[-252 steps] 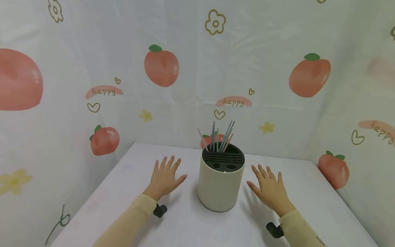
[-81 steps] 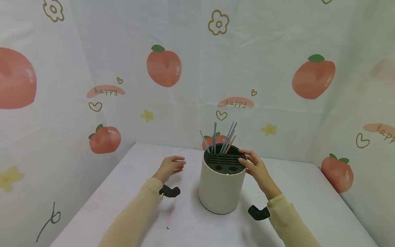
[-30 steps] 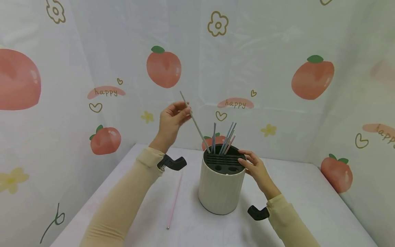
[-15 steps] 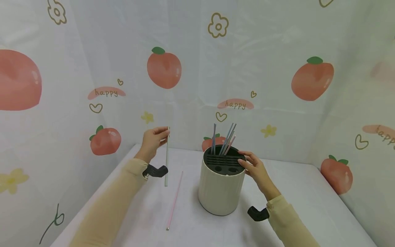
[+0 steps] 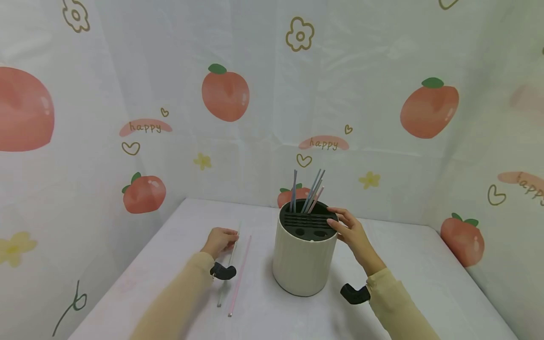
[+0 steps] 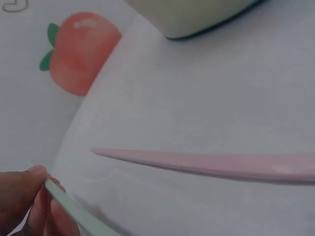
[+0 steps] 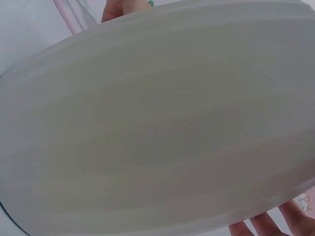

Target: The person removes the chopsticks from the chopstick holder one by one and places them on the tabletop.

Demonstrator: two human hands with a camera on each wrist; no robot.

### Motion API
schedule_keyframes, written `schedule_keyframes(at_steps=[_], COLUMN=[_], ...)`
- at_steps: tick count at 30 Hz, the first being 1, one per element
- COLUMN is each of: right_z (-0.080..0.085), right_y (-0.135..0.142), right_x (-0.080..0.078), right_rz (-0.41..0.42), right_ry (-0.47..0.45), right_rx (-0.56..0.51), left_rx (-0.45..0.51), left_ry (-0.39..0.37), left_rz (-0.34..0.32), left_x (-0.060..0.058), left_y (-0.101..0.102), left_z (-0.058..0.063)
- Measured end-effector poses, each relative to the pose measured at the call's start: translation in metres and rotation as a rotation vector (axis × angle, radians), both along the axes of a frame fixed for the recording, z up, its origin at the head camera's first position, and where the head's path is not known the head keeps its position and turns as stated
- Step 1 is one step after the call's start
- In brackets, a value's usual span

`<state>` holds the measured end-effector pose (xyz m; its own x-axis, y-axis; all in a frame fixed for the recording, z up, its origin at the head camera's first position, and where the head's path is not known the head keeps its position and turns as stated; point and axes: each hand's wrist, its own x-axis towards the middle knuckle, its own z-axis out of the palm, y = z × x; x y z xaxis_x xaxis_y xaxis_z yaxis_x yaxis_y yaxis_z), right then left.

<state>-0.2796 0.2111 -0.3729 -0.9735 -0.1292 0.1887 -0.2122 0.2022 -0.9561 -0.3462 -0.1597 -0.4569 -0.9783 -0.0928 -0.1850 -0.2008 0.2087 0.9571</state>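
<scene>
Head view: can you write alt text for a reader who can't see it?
A person's left grip pinches a pale green stick beside a pink stick lying on a white table. The right grip holds a cream pot at its black top, where several more sticks stand; a fruit-print sheet hangs behind.

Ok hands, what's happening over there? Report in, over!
Left hand pinching green stick. Right hand resting on top of holder. Pink stick lying between green stick and holder. Over.
</scene>
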Motion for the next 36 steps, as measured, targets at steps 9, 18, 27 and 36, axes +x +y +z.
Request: schedule_keyframes(at_steps=[9, 18, 27, 36], right_z=[0.001, 0.000, 0.001, 0.000], right_y=[0.001, 0.002, 0.001, 0.001], right_x=[0.000, -0.001, -0.001, -0.001], right_rz=[-0.003, -0.001, 0.009, 0.005], right_ry=[0.003, 0.000, 0.002, -0.015], right_rx=[0.005, 0.007, -0.013, -0.014], left_rx=[-0.161, -0.238, -0.265, -0.105], left_ry=[0.034, 0.049, 0.065, 0.045], left_rz=[-0.013, -0.028, -0.038, -0.034], left_x=[-0.001, 0.003, 0.004, 0.001], left_y=[0.005, 0.010, 0.010, 0.007], left_z=[-0.018, -0.014, -0.013, -0.011])
